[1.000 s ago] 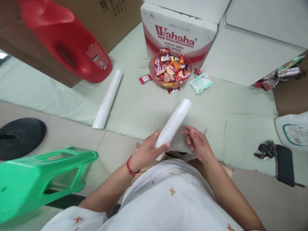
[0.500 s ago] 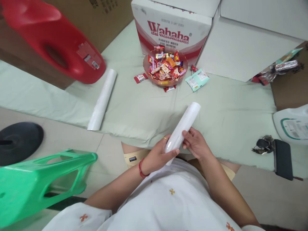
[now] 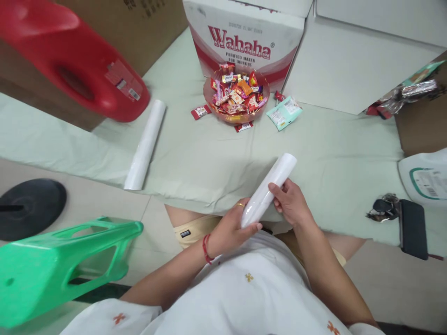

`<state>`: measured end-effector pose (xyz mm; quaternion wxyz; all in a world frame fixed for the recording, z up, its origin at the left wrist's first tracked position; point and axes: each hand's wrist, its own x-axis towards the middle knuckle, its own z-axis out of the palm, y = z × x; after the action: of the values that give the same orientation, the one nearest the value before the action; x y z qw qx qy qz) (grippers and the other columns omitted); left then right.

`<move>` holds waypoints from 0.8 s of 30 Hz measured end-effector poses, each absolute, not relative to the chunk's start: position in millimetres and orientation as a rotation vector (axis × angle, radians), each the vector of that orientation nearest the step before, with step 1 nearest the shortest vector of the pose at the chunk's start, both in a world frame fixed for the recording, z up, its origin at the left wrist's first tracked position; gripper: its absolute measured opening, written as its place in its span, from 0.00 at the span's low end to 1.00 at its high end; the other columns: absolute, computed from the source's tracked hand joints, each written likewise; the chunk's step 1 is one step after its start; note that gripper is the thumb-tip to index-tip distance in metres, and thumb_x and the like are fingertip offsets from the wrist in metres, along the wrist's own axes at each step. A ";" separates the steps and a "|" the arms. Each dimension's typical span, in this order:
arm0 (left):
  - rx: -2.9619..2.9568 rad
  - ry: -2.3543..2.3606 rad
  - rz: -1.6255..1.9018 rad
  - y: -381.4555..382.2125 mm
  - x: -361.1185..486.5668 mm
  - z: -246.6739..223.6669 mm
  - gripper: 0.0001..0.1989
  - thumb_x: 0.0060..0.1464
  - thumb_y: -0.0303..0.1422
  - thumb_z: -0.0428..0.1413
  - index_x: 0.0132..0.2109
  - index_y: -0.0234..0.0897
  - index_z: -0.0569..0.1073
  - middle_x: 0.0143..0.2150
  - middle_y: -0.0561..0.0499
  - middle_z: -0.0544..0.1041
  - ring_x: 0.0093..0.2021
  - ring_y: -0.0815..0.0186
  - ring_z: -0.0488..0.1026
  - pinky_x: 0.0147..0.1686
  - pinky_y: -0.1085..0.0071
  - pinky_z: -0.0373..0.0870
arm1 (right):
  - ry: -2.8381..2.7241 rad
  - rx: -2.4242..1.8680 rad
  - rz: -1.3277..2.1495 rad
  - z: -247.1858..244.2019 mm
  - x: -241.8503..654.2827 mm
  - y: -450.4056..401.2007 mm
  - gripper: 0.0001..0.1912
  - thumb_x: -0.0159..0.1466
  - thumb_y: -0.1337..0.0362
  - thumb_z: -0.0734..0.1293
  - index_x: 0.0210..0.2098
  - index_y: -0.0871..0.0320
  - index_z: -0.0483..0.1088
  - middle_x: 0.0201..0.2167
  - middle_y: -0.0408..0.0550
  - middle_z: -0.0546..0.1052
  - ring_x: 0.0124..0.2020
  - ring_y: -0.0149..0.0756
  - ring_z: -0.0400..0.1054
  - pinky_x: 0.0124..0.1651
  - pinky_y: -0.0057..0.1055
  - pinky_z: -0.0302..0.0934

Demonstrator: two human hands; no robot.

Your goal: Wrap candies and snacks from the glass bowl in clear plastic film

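A shiny white roll (image 3: 267, 191), which looks like plastic film, is held tilted above the near edge of the cloth-covered table (image 3: 195, 163). My left hand (image 3: 233, 229) is wrapped round its lower end, with the thumb across the front. On the roll's right side, my right hand (image 3: 290, 201) grips it about midway, thumb on top and fingers partly hidden behind. A second white roll (image 3: 145, 145) lies on the table to the left, apart from both hands.
Farther back stand a bowl of wrapped sweets (image 3: 237, 115), a teal packet (image 3: 284, 113) and a Wahaha carton (image 3: 244, 42). A red jug (image 3: 122, 88) is at left, a green stool (image 3: 35, 265) below. Keys (image 3: 383, 208), a black phone-like object (image 3: 413, 229) and a white bottle (image 3: 426, 177) lie right.
The held roll and my right hand have shifted slightly right and down. Both hands keep their grip on the roll, while the view has moved a little.
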<state>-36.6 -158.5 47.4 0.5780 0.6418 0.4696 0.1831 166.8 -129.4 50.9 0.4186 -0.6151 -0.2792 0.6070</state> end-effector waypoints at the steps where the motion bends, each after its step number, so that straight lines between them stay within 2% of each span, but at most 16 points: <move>1: 1.495 1.076 0.415 -157.2 -38.9 48.6 0.29 0.58 0.44 0.60 0.61 0.35 0.64 0.56 0.40 0.75 0.53 0.52 0.74 0.52 0.55 0.73 | -0.690 -1.508 1.553 52.6 168.1 -130.4 0.30 0.49 0.42 0.80 0.35 0.57 0.67 0.16 0.34 0.66 0.15 0.23 0.56 0.14 0.21 0.52; 4: 1.456 1.023 0.381 -152.8 -46.8 53.7 0.31 0.58 0.46 0.60 0.62 0.35 0.64 0.54 0.41 0.76 0.52 0.52 0.75 0.51 0.56 0.73 | -0.660 -1.398 1.625 54.9 174.4 -136.5 0.29 0.49 0.44 0.81 0.37 0.58 0.70 0.17 0.35 0.67 0.16 0.24 0.58 0.15 0.20 0.56; 8: 1.398 0.967 0.393 -151.1 -53.4 57.9 0.32 0.58 0.46 0.61 0.63 0.35 0.64 0.54 0.42 0.76 0.55 0.51 0.74 0.52 0.56 0.73 | -0.693 -1.334 1.702 53.7 184.5 -145.1 0.28 0.52 0.44 0.80 0.39 0.58 0.72 0.14 0.34 0.67 0.13 0.23 0.55 0.14 0.20 0.53; 11: 1.419 0.952 0.402 -153.9 -52.0 57.6 0.32 0.59 0.47 0.60 0.64 0.37 0.64 0.55 0.43 0.76 0.55 0.52 0.74 0.53 0.57 0.73 | -0.692 -1.336 1.705 52.3 189.7 -147.0 0.30 0.54 0.39 0.77 0.39 0.58 0.72 0.17 0.38 0.70 0.14 0.25 0.60 0.13 0.20 0.53; 14: 1.547 0.985 0.389 -158.1 -47.1 55.8 0.29 0.59 0.45 0.59 0.63 0.36 0.64 0.56 0.41 0.75 0.54 0.52 0.74 0.54 0.56 0.72 | -0.673 -1.399 1.593 51.7 190.1 -143.7 0.34 0.50 0.33 0.75 0.35 0.57 0.69 0.20 0.40 0.71 0.16 0.26 0.63 0.13 0.20 0.53; 18: 1.625 0.994 0.349 -159.5 -46.4 55.5 0.29 0.60 0.43 0.58 0.62 0.35 0.63 0.56 0.39 0.74 0.52 0.52 0.74 0.53 0.55 0.72 | -0.727 -1.512 1.553 54.4 187.7 -139.1 0.31 0.49 0.41 0.80 0.34 0.57 0.68 0.17 0.38 0.70 0.16 0.26 0.62 0.14 0.21 0.55; 24: 1.562 0.892 0.350 -154.1 -63.9 58.1 0.30 0.59 0.44 0.59 0.63 0.36 0.63 0.54 0.42 0.76 0.50 0.55 0.74 0.51 0.59 0.73 | -0.695 -1.386 1.699 61.2 190.4 -145.8 0.28 0.50 0.43 0.80 0.35 0.58 0.70 0.18 0.41 0.74 0.16 0.27 0.66 0.18 0.23 0.63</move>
<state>-63.9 -154.1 58.1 0.6089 0.6761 0.3862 0.1516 190.4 -145.8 61.2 0.4084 -0.5502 -0.2759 0.6741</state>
